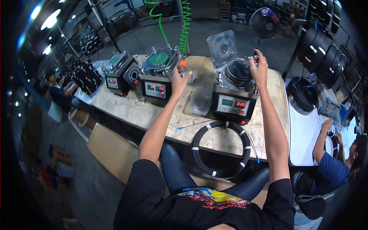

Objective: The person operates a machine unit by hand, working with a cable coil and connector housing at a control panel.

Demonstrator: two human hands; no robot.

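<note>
My left hand (179, 81) is closed round a small clear bottle (190, 78) with an orange cap (183, 63), beside the middle machine (155, 82). My right hand (259, 69) is raised at the right rear of the nearest machine (234, 100), fingers curled together near its metal fittings; what they pinch is too small to make out. That machine's clear lid (222, 49) stands tilted up, and a stack of round dark discs (239, 72) sits on its top. A coil of black cable (194, 153), bound with white bands, leans at the table's front edge before me.
A clear plastic tray (201, 100) lies between two machines on the wooden table (274, 111). A third machine (117, 74) stands farther left. Green coiled hoses (185, 28) hang behind. At right, a co-worker (333, 168) handles cable at a white table (301, 143); black coils hang nearby.
</note>
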